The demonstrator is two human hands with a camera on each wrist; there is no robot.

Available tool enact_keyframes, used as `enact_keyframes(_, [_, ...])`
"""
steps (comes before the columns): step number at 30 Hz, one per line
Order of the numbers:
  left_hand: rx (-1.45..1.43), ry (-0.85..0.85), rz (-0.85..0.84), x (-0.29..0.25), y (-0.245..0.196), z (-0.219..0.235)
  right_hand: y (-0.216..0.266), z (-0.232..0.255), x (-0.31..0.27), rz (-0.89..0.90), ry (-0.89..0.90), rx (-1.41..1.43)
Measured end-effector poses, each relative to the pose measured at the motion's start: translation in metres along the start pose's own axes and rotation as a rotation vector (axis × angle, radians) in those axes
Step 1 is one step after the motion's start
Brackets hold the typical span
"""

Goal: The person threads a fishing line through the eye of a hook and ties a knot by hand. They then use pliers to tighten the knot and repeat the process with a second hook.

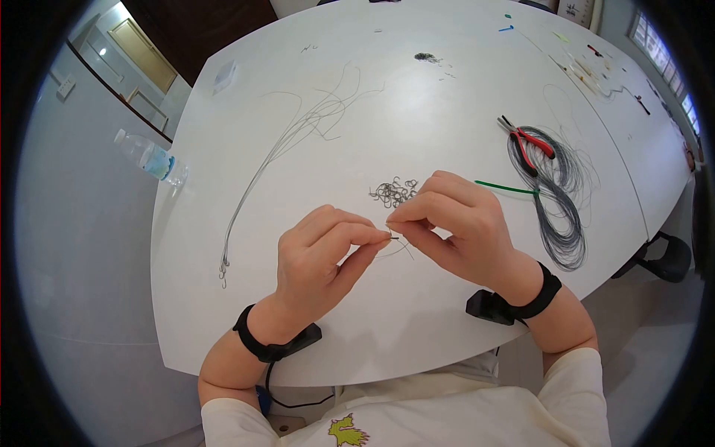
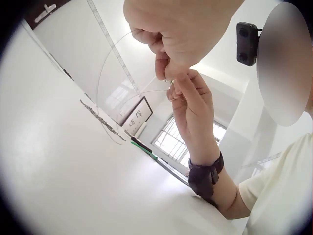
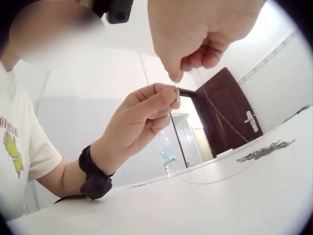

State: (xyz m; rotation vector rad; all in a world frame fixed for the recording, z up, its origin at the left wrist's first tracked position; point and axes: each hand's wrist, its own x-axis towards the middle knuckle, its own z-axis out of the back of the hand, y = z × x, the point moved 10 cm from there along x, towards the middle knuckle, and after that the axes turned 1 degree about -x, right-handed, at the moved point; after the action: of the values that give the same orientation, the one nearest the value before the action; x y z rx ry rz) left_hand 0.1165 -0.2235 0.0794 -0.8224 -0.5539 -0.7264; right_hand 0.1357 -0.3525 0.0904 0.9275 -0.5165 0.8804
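Observation:
My left hand [image 1: 316, 249] pinches a tiny dark fish hook [image 1: 395, 238] between thumb and forefinger; most of the hook is hidden by the fingertips. Close beside it, the right hand [image 1: 477, 227] pinches a thin clear line [image 3: 205, 184], which runs from its fingers to the left fingertips and loops down below them. Both hands are raised over the table's near side, fingertips almost meeting. Just beyond them lies a loose pile of dark hooks [image 1: 392, 194].
A bundle of lines [image 1: 257, 175] with hooks at its near end lies left on the white table [image 1: 357, 335]. Red-handled pliers [image 1: 530, 149] rest on coiled grey line [image 1: 562, 235] at right, beside a green strip [image 1: 503, 187]. A water bottle [image 1: 153, 158] is at far left.

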Motion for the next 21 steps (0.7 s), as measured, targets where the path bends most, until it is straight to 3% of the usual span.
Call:
enact_keyframes(6, [-0.007, -0.027, -0.013, 0.0, -0.001, 0.004, -0.027, -0.017, -0.007, -0.255, 0.077, 0.225])
enact_keyframes(13, [-0.059, -0.057, 0.177, -0.005, 0.016, 0.008, -0.025, -0.029, -0.014, -0.287, 0.126, 0.258])
enact_keyframes(16, [-0.064, -0.092, 0.173, -0.005, 0.018, 0.01, -0.011, -0.026, -0.012, -0.18, 0.069, 0.177])
enact_keyframes(18, [-0.011, -0.103, 0.151, -0.004, 0.016, 0.012, 0.011, -0.024, -0.011, 0.057, 0.05, -0.104])
enact_keyframes(19, [-0.013, -0.101, 0.147, -0.003, 0.016, 0.012, 0.011, -0.023, -0.011, 0.056, 0.046, -0.107])
enact_keyframes(21, [0.043, -0.092, 0.156, -0.003, 0.015, 0.013, 0.028, -0.029, -0.017, 0.253, 0.119, -0.227])
